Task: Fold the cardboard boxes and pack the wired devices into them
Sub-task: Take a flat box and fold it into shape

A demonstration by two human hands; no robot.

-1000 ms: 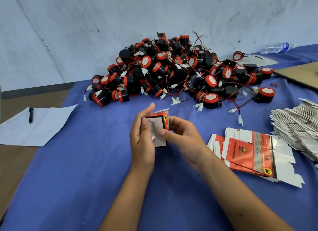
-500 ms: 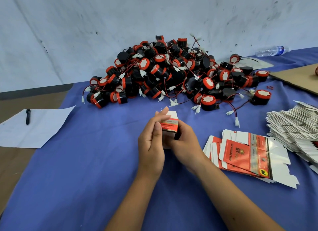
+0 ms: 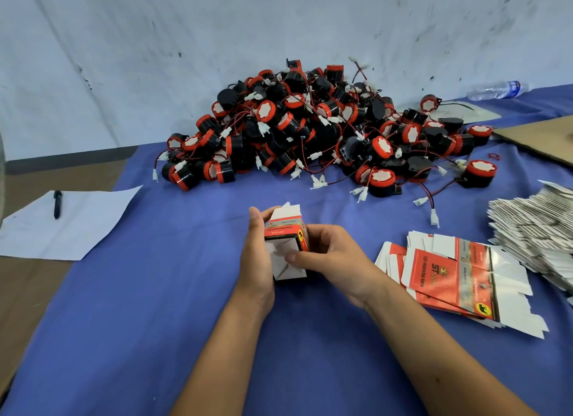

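A small red, black and white cardboard box (image 3: pixel 286 238) is held above the blue tablecloth, between both hands. My left hand (image 3: pixel 255 254) grips its left side. My right hand (image 3: pixel 328 257) holds its right side, with the thumb pressed on the white end flaps facing me. A white flap sticks up at the far end. Behind lies a big pile of black-and-red wired devices (image 3: pixel 310 130) with white connectors. Flat unfolded red boxes (image 3: pixel 449 276) lie to the right of my right hand.
A stack of flat white-sided boxes (image 3: pixel 536 229) sits at the right edge. A white paper sheet (image 3: pixel 68 226) with a black pen (image 3: pixel 57 203) lies at the left. A plastic bottle (image 3: pixel 496 89) and brown cardboard (image 3: pixel 542 136) are far right. A wall stands behind.
The box has been turned in my hands: its white end flaps now face me and my right thumb presses on them. Both hands stayed at the same spot over the cloth.
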